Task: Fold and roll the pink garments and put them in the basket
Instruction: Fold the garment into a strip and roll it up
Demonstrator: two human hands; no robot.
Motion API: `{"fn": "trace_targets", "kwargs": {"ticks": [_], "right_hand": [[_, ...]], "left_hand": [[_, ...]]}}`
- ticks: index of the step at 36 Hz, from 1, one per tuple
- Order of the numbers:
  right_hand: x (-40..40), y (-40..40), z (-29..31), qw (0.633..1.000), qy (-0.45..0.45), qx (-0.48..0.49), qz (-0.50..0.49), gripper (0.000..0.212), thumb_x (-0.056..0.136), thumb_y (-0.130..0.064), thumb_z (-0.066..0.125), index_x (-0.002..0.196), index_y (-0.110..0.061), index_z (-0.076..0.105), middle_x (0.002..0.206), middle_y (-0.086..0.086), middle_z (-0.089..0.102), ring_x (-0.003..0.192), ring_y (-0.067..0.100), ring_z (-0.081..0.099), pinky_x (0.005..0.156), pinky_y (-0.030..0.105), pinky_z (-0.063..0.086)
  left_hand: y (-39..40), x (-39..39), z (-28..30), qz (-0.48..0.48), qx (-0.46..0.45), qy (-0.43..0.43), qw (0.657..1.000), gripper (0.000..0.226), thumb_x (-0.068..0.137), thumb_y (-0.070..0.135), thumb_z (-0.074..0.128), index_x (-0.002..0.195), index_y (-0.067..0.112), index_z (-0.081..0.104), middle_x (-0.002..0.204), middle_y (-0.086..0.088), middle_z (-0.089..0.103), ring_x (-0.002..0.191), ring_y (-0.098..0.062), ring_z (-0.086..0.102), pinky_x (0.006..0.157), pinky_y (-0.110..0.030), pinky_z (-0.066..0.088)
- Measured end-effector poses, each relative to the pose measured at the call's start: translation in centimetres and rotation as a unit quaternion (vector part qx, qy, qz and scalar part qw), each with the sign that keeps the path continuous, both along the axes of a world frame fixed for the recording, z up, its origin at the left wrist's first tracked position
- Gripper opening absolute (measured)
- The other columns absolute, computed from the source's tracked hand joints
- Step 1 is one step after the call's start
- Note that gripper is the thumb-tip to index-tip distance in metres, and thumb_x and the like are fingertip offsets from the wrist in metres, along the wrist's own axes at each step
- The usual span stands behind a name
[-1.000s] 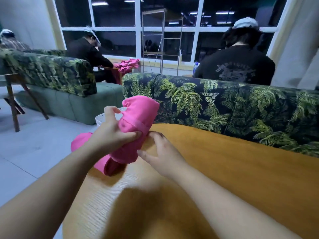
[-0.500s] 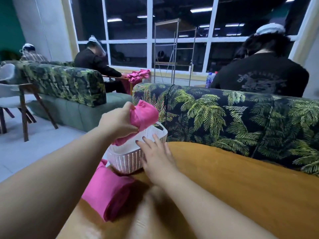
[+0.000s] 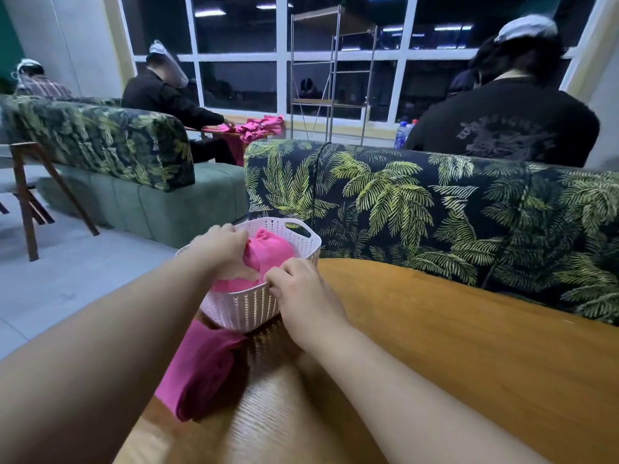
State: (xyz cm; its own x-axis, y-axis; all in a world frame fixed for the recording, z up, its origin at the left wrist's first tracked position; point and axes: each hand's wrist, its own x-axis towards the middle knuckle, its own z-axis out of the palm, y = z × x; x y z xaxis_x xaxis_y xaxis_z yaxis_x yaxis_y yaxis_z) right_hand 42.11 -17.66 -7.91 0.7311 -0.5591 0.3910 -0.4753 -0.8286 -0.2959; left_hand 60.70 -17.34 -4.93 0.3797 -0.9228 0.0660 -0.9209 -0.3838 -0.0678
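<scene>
Pink roll going into the basket

Pink fabric, rolled, sits inside the white basket (image 3: pixel 258 309) at the near-left corner of the wooden surface (image 3: pixel 452 346). The left hand (image 3: pixel 221 252) reaches over the rim and grips the roll (image 3: pixel 268 252) with curled fingers, pressing it down among what looks like more pink cloth already lying low in the basket. The right hand (image 3: pixel 301 293) steadies things — its fingers curl over the near rim, pinching the basket's edge just beside the roll.

A second garment (image 3: pixel 201 366), folded or loosely rolled, lies on the surface in front of the basket, touching or nearly touching its base and hanging a little past the surface's left edge. I cannot tell how tightly it is rolled.

The step in hand looks like the placing: one roll is being seated in the basket, not yet let go. The next move probably calls for the left hand to release once the roll sits snug, then to take up the garment on the surface — finishing its roll if it needs it — while the right hand keeps the light basket from tipping or sliding off the corner.
</scene>
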Motion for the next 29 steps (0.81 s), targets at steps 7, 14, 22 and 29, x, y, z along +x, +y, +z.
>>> {"fn": "trace_targets", "kwargs": {"ticks": [7,14,22,29], "right_hand": [[-0.9,0.9,0.4,0.998,0.054,0.021,0.013,0.053,0.096,-0.005,0.036,0.145,-0.027,0.036,0.154,-0.004,0.029,0.147,0.015,0.009,0.117,0.034,0.012],[-1.5,2.2,0.3,0.996,0.082,0.027,0.014,0.065,0.094,-0.001,0.038,0.15,-0.031,0.023,0.159,-0.008,0.015,0.148,0.014,0.003,0.119,0.04,0.01],[-1.0,2.6,0.6,0.998,0.063,0.029,-0.002,0.046,0.098,-0.011,0.041,0.139,-0.032,0.041,0.146,0.001,0.034,0.143,0.023,0.022,0.11,0.038,0.03],[-1.7,4.0,1.5,0.993,0.095,0.068,-0.006,0.068,0.09,0.004,0.034,0.147,-0.034,0.03,0.157,0.0,0.02,0.148,0.02,0.007,0.117,0.045,0.02]], "left_hand": [[5.0,-1.3,2.2,-0.073,-0.141,0.015,0.987,0.039,0.085,0.046,0.066,0.118,0.024,0.064,0.123,-0.003,0.055,0.113,-0.025,0.048,0.094,-0.044,0.045],[14.2,-1.3,-1.0,-0.239,-0.252,0.075,0.935,0.039,0.068,0.005,0.047,0.098,0.028,0.059,0.099,0.005,0.056,0.092,-0.017,0.052,0.071,-0.037,0.051],[17.6,-1.3,-2.7,-0.198,0.048,-0.018,0.979,0.098,0.067,0.024,0.063,0.147,0.045,0.011,0.149,0.027,0.012,0.141,-0.001,0.013,0.112,-0.037,0.02],[16.7,-1.7,-2.2,-0.236,-0.065,-0.057,0.968,0.086,0.046,0.045,0.07,0.127,0.04,0.04,0.109,0.007,0.061,0.096,-0.019,0.064,0.085,-0.046,0.047]]}}
